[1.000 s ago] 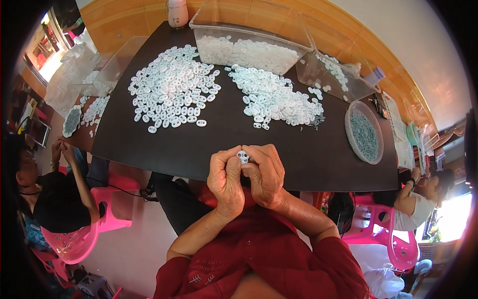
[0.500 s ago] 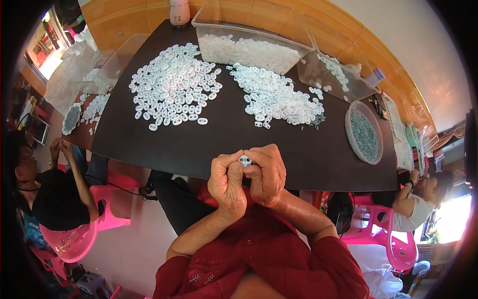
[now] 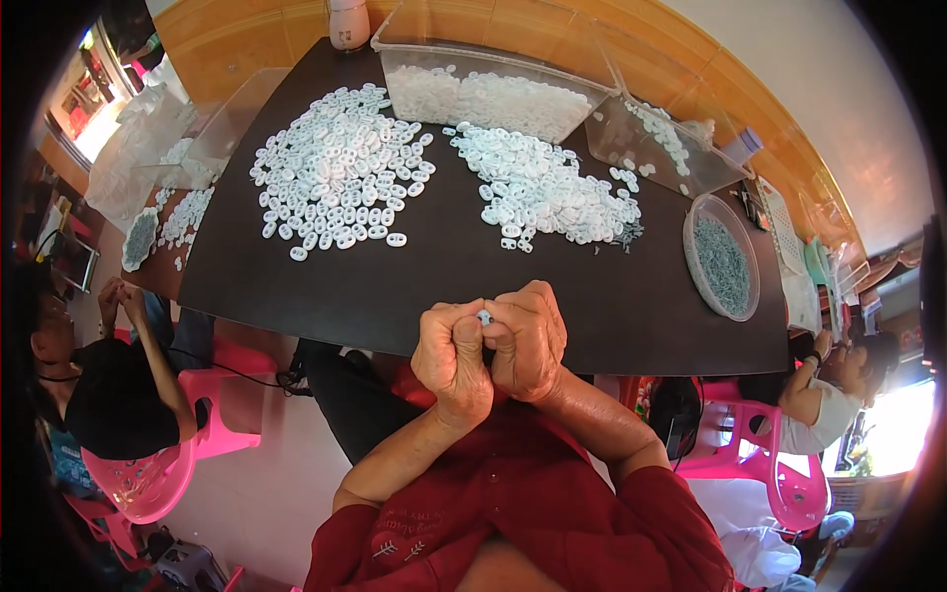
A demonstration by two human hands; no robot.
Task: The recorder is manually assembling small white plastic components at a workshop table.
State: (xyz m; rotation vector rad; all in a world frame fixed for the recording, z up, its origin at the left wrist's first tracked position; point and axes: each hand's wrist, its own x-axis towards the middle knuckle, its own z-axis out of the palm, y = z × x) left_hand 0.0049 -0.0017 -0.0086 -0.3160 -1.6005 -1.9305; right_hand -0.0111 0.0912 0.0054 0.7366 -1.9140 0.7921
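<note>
Both of my hands meet just over the table's near edge, pinching one small white plastic piece with holes between them. My left hand grips it from the left with thumb and fingertips. From the other side my right hand presses on it, fingers curled. Only a little of the piece shows, since the fingertips cover the rest. Beyond my hands lie a heap of white oval two-holed pieces on the left and another heap of white pieces on the right, with small grey-blue bits at its right end.
A round clear tub of grey-blue bits stands on the dark table at right. Along the back are a clear bin of white pieces, a second clear bin and a pink jar. People sit on pink chairs at both sides.
My fingers have closed further over the white piece, so less of it shows. My right hand has shifted slightly left and up; the heaps are unchanged.
</note>
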